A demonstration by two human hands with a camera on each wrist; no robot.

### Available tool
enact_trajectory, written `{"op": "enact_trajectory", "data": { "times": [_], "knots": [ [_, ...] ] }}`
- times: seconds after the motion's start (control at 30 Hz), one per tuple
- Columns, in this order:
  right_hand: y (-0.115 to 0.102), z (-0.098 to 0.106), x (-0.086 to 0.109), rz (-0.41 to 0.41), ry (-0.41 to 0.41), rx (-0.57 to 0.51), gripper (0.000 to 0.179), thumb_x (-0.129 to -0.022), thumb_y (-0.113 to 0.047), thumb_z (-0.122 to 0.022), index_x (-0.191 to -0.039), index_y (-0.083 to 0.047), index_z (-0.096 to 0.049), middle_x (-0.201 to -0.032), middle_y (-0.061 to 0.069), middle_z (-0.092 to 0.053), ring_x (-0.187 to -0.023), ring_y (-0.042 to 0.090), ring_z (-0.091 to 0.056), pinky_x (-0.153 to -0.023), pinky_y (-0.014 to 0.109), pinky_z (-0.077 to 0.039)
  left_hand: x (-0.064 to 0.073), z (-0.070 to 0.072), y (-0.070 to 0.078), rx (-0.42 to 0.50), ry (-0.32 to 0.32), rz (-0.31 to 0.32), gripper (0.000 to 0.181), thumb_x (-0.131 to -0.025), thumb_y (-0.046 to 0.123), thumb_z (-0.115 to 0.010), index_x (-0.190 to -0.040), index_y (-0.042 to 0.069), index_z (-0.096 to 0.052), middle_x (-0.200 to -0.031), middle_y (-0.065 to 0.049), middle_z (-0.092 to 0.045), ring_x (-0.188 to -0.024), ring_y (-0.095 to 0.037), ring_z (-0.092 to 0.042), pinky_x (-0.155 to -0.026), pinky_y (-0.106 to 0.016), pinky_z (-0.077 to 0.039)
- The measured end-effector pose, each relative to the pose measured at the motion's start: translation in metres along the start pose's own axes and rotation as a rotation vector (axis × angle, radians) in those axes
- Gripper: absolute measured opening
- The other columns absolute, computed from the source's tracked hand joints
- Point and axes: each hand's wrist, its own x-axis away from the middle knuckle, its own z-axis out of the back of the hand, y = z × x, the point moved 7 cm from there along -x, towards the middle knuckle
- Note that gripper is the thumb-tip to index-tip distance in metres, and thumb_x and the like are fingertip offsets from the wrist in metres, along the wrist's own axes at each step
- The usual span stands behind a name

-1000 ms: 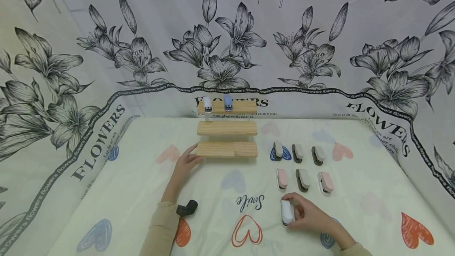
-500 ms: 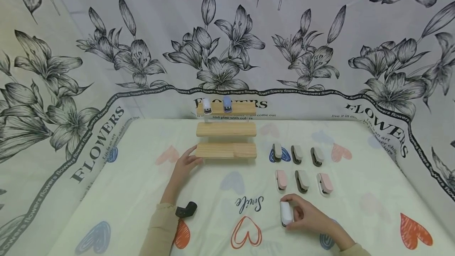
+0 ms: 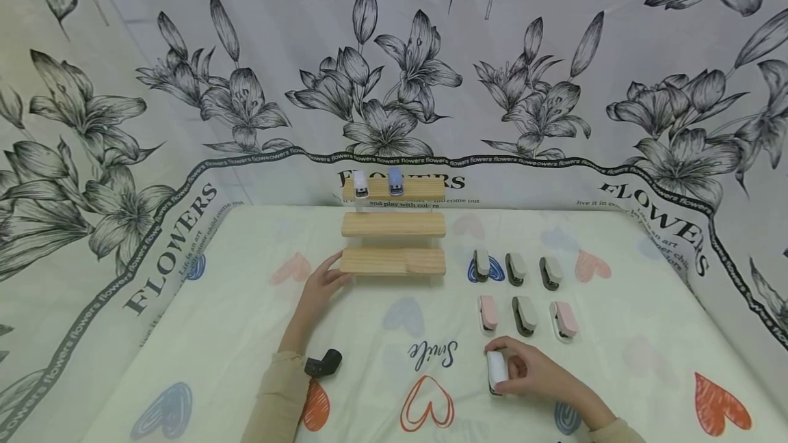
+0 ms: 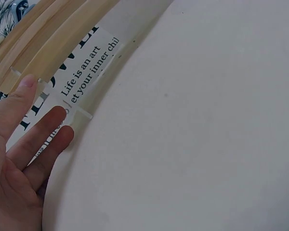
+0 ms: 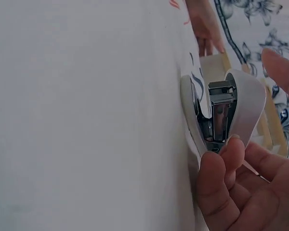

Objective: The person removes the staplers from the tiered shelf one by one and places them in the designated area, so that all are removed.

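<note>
My right hand (image 3: pixel 529 369) holds a small white stapler (image 3: pixel 497 366) on the cloth. In the right wrist view the stapler (image 5: pixel 250 98) lies side-on, its metal works showing under the raised white cover; curled fingertips (image 5: pixel 216 173) grip its lower end and another fingertip stands off beyond the cover. My left hand (image 3: pixel 321 286) touches the left end of a three-tier wooden rack (image 3: pixel 394 262), fingers fairly straight. In the left wrist view one fingertip lies against the lowest plank (image 4: pixel 58 45), with two more near its clear support (image 4: pixel 82 111).
On the top tier sit a white stapler (image 3: pixel 360 184) and a blue stapler (image 3: pixel 396 182). Right of the rack, several grey staplers (image 3: pixel 516 269) and two pink staplers (image 3: pixel 488 313) stand in two rows. A black angled piece (image 3: pixel 324 363) juts out beside the left sleeve.
The head view has shifted slightly. My right thumb has moved a little up onto the near end of the white stapler. My left hand stays at the rack.
</note>
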Motion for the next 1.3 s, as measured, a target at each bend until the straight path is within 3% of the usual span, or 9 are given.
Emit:
{"op": "enact_trajectory", "data": {
  "times": [0.23,0.47,0.57,0.67,0.77,0.9,1.0,1.13,1.3],
  "knots": [
    [-0.017,0.013,-0.004,0.046,0.020,0.030,0.048,-0.079,-0.016,-0.069,-0.119,0.000,-0.047,-0.056,-0.004,-0.046,-0.048,0.002,-0.041,-0.045,0.022,-0.039,-0.001,-0.001,0.001,0.006,-0.003,-0.023,0.064,-0.079,0.037,-0.066,-0.134,0.019,-0.041,-0.097,-0.008,-0.065,-0.097,-0.021,-0.057,-0.089,-0.044,-0.036],
    [-0.042,0.028,-0.023,0.155,0.071,0.046,0.040,-0.081,-0.011,-0.067,-0.114,0.003,-0.050,-0.100,0.020,-0.054,-0.048,0.003,-0.040,-0.042,0.023,-0.038,0.002,0.003,-0.002,0.004,-0.001,-0.022,0.063,-0.081,0.033,-0.066,-0.135,0.017,-0.040,-0.097,-0.010,-0.064,-0.096,-0.022,-0.057,-0.088,-0.042,-0.037],
    [-0.045,0.030,-0.030,0.154,0.080,0.037,0.038,-0.082,-0.010,-0.066,-0.114,0.003,-0.049,-0.095,0.020,-0.054,-0.048,0.005,-0.040,-0.042,0.025,-0.039,0.003,0.004,-0.001,0.037,-0.008,-0.014,0.061,-0.081,0.029,-0.066,-0.135,0.017,-0.041,-0.098,-0.012,-0.064,-0.096,-0.023,-0.057,-0.088,-0.042,-0.036],
    [-0.053,0.030,-0.035,0.133,0.096,0.044,0.037,-0.082,-0.008,-0.065,-0.114,0.002,-0.050,-0.091,0.019,-0.054,-0.048,0.005,-0.040,-0.042,0.025,-0.040,0.006,0.002,0.012,0.052,-0.033,-0.026,0.058,-0.083,0.020,-0.065,-0.135,0.012,-0.039,-0.099,-0.014,-0.063,-0.096,-0.023,-0.058,-0.087,-0.040,-0.038],
    [-0.059,0.036,-0.040,0.115,0.121,0.080,0.038,-0.082,-0.008,-0.065,-0.116,0.000,-0.050,-0.069,0.008,-0.053,-0.048,0.005,-0.040,-0.042,0.025,-0.040,0.006,0.002,0.018,0.065,-0.040,-0.041,0.058,-0.083,0.017,-0.065,-0.135,0.010,-0.039,-0.099,-0.015,-0.063,-0.094,-0.022,-0.058,-0.086,-0.039,-0.039],
    [-0.075,0.067,-0.053,0.130,0.202,0.147,0.042,-0.083,-0.013,-0.066,-0.121,-0.004,-0.050,-0.055,0.000,-0.045,-0.046,0.007,-0.039,-0.041,0.025,-0.037,0.001,0.003,0.006,0.028,-0.014,-0.020,0.062,-0.080,0.029,-0.067,-0.135,0.015,-0.040,-0.098,-0.011,-0.064,-0.094,-0.021,-0.058,-0.087,-0.041,-0.037],
    [-0.093,0.098,-0.072,0.114,0.273,0.145,0.046,-0.083,-0.019,-0.066,-0.124,-0.008,-0.049,-0.058,0.008,-0.049,-0.046,0.012,-0.040,-0.042,0.027,-0.035,0.001,0.007,0.000,0.004,0.009,0.016,0.064,-0.079,0.033,-0.068,-0.135,0.018,-0.040,-0.099,-0.009,-0.064,-0.094,-0.020,-0.058,-0.089,-0.042,-0.036],
    [-0.104,0.128,-0.105,0.055,0.335,0.119,0.052,-0.083,-0.028,-0.065,-0.128,-0.012,-0.046,-0.078,0.014,-0.056,-0.052,0.019,-0.048,-0.049,0.032,-0.039,0.003,0.008,0.005,0.048,0.002,0.040,0.062,-0.080,0.027,-0.068,-0.134,0.016,-0.041,-0.099,-0.012,-0.064,-0.095,-0.022,-0.058,-0.090,-0.042,-0.035],
    [-0.117,0.138,-0.145,0.069,0.362,0.084,0.057,-0.082,-0.026,-0.066,-0.131,-0.009,-0.042,-0.122,0.011,-0.048,-0.060,0.024,-0.053,-0.059,0.034,-0.046,0.005,0.000,0.023,0.068,-0.041,0.015,0.059,-0.084,0.017,-0.065,-0.135,0.009,-0.038,-0.100,-0.017,-0.062,-0.096,-0.025,-0.057,-0.090,-0.044,-0.035]
  ]
}}
